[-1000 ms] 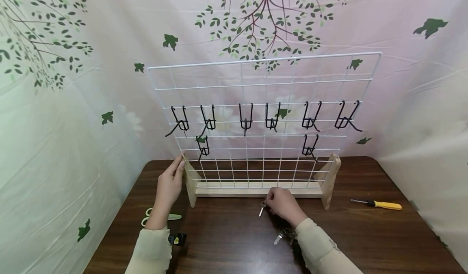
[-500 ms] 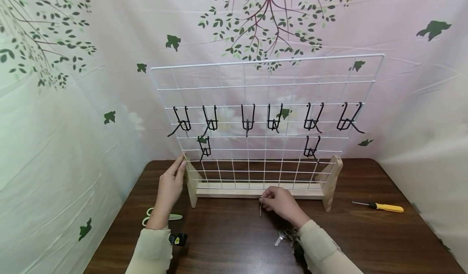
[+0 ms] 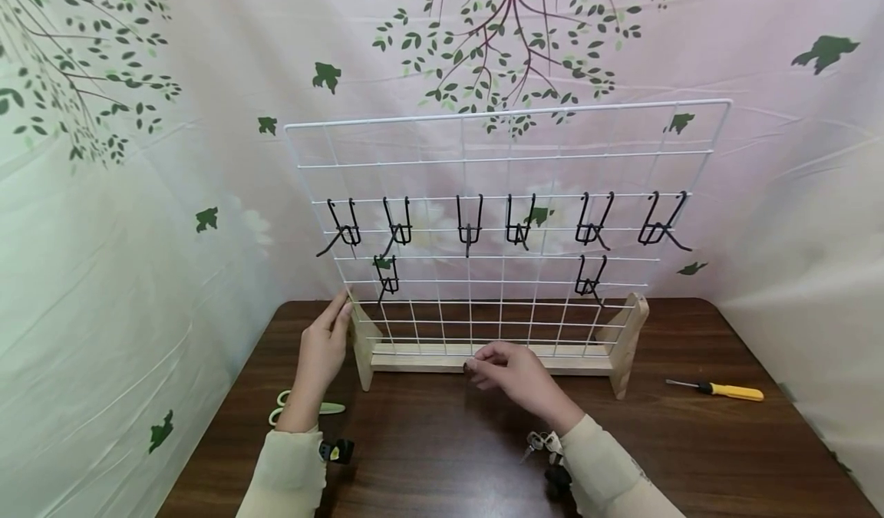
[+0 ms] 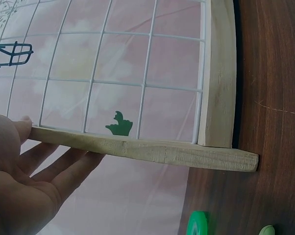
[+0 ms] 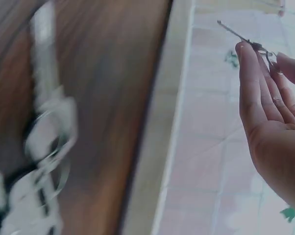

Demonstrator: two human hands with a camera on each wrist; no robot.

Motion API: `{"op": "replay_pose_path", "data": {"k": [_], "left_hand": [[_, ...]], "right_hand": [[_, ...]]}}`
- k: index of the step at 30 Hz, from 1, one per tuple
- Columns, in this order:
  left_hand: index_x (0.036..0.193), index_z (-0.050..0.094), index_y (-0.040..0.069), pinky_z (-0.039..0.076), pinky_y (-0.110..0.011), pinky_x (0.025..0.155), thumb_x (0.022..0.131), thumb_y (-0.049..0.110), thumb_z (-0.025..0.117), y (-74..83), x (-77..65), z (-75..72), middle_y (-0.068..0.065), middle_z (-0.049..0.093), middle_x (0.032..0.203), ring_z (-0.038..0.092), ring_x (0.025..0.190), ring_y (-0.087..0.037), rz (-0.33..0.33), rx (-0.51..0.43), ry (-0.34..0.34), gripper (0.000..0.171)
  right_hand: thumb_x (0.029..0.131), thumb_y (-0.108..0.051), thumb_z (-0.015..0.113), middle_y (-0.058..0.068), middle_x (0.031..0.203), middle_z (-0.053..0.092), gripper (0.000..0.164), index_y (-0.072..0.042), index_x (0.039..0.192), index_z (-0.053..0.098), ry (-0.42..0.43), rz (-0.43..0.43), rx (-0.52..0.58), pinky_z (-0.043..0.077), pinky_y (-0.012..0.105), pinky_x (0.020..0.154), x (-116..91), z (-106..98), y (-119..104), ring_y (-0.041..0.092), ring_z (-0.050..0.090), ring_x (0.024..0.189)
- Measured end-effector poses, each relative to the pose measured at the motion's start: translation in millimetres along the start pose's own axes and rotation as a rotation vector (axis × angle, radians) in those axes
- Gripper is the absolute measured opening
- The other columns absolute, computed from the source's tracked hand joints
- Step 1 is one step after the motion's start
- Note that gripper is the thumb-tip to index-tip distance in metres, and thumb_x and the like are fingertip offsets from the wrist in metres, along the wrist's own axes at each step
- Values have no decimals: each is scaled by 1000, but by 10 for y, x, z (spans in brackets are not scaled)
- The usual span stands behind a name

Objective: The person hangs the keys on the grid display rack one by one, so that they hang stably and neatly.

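The bench (image 3: 414,445) extends beyond both ends of the wooden base (image 3: 421,363). Left hand (image 3: 322,353) grips the wooden side (image 4: 147,152); right hand (image 3: 516,374) pinches what looks like a key (image 5: 256,46) near the base's front edge.

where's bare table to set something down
Bare table lies before the rack, between left sleeve and keys, and between right sleeve and screwdriver. It's crowded by the rack, where the right hand holds a key, and at scissors by the left arm.
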State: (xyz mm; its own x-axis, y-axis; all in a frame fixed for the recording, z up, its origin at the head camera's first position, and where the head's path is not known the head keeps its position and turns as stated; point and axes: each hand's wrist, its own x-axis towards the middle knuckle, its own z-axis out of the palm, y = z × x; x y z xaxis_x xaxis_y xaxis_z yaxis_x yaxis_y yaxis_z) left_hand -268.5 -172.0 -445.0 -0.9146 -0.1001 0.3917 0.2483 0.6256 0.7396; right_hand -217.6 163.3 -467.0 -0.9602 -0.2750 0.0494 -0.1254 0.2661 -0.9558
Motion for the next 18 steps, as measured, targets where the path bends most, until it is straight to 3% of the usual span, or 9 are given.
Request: {"op": "replay_pose_path", "data": {"k": [7, 13, 18], "left_hand": [[157, 57, 25, 51, -50, 88, 114, 33, 53, -5, 44, 51, -16, 69, 145, 63, 88, -31, -8, -11, 20, 44], [157, 57, 27, 52, -55, 99, 114, 35, 53, -17, 55, 51, -15, 64, 151, 66, 112, -32, -24, -23, 11, 44], [157, 57, 23, 52, -57, 100, 114, 34, 53, 5, 61, 55, -15, 63, 152, 66, 116, -34, -30, -22, 7, 44]], "right_hand": [[106, -20, 70, 23, 110, 79, 23, 2, 112, 74, -26, -93, 57, 66, 31, 79, 50, 99, -342, 34, 80, 96], [108, -20, 67, 21, 107, 79, 22, -1, 114, 75, -21, -143, 72, 66, 32, 79, 58, 211, -686, 30, 80, 91], [110, -18, 63, 22, 107, 79, 22, 0, 118, 73, -31, -184, 98, 66, 34, 80, 99, 298, -873, 23, 79, 89]]}}
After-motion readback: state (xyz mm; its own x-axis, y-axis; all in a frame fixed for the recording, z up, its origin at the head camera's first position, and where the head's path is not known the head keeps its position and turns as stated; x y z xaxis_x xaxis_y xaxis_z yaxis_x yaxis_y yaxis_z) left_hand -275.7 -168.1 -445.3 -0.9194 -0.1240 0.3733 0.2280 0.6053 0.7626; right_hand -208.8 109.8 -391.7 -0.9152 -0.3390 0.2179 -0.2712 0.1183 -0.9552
